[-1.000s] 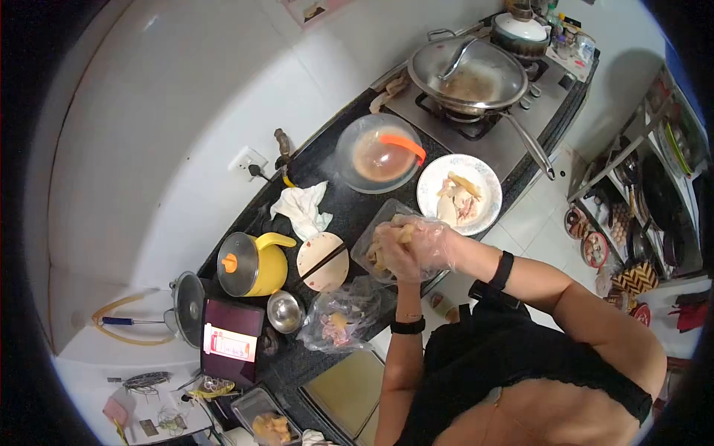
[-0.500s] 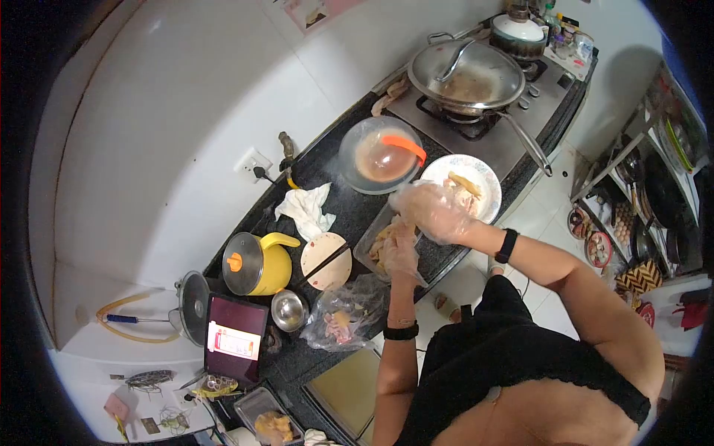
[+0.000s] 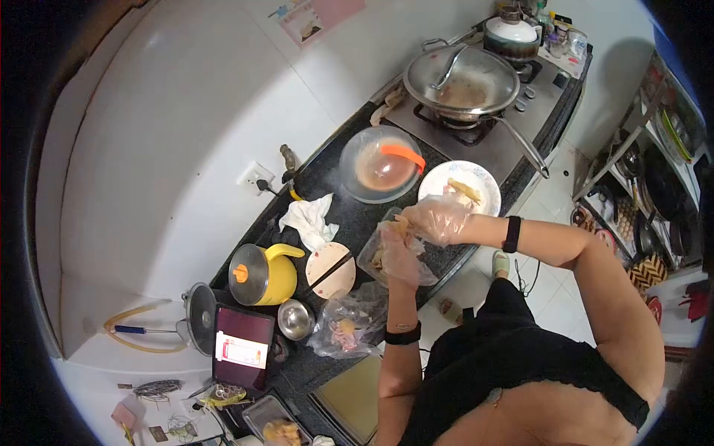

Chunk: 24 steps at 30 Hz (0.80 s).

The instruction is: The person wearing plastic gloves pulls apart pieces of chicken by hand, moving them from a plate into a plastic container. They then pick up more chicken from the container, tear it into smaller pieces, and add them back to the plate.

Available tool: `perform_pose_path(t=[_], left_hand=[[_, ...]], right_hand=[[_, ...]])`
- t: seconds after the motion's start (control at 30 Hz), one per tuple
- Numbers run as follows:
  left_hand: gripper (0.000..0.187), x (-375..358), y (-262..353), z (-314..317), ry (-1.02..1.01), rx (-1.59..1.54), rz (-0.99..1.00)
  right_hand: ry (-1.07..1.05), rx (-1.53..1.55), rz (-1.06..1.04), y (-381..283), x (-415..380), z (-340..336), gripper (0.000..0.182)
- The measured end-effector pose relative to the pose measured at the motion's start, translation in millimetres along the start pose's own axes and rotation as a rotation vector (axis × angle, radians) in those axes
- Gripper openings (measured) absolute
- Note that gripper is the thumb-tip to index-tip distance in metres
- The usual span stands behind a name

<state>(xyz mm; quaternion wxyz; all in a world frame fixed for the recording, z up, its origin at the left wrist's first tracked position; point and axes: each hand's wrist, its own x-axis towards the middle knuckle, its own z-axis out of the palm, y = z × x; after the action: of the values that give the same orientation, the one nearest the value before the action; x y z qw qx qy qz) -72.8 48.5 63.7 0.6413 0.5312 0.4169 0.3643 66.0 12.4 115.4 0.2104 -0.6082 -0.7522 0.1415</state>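
Both hands wear clear plastic gloves. My left hand (image 3: 402,260) is over a clear plastic container (image 3: 367,251) that holds pale yellowish meat pieces. Its fingers close round a piece of meat (image 3: 401,229). My right hand (image 3: 440,221) meets it from the right, fingers curled against the left fingertips; whatever lies in its grip is hidden by the glove. Just beyond the right hand, a white patterned plate (image 3: 487,180) carries a few meat pieces (image 3: 465,191).
A clear bowl of cloudy liquid (image 3: 364,178) with an orange handle stands behind. A lidded pan (image 3: 461,85) sits on the stove. To the left are a yellow pot (image 3: 279,275), a plate with chopsticks (image 3: 327,260), a plastic bag of meat (image 3: 346,334) and a tablet (image 3: 242,349).
My right hand has drawn back from the plate, down and left toward my left hand at the container. The camera view has shifted slightly.
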Motion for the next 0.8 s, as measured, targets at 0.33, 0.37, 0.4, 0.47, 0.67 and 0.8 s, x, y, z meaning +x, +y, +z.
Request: perform_pose_path(t=[0.33, 0.37, 0.4, 0.47, 0.67, 0.8], left_hand=[[0.047, 0.8, 4.0, -1.2, -0.129, -0.109, 0.081], [0.047, -0.8, 6.1, -1.2, -0.114, 0.420, 0.294], [0.047, -1.6, 4.6, 3.8, -0.118, 0.421, 0.292], [0.030, -2.2, -0.7, 21.2, -0.158, -0.274, 0.183], [0.036, -13.5, 9.1, 12.6, -0.039, 0.622, 0.499], [0.039, -12.1, -17.6, 6.6, -0.002, 0.631, 0.627]], right_hand=[[0.040, 0.386, 0.149, -28.6, 2.2, -2.9, 0.026], [0.091, 0.412, 0.183, -29.2, 4.4, -2.2, 0.028], [0.144, 0.438, 0.218, -29.7, 6.5, -1.5, 0.030], [0.246, 0.513, 0.258, -15.7, 16.5, 30.6, 0.038], [0.281, 0.441, 0.364, -21.1, 22.7, 41.5, 0.051], [0.199, 0.482, 0.435, -26.8, 22.4, 36.4, 0.050]])
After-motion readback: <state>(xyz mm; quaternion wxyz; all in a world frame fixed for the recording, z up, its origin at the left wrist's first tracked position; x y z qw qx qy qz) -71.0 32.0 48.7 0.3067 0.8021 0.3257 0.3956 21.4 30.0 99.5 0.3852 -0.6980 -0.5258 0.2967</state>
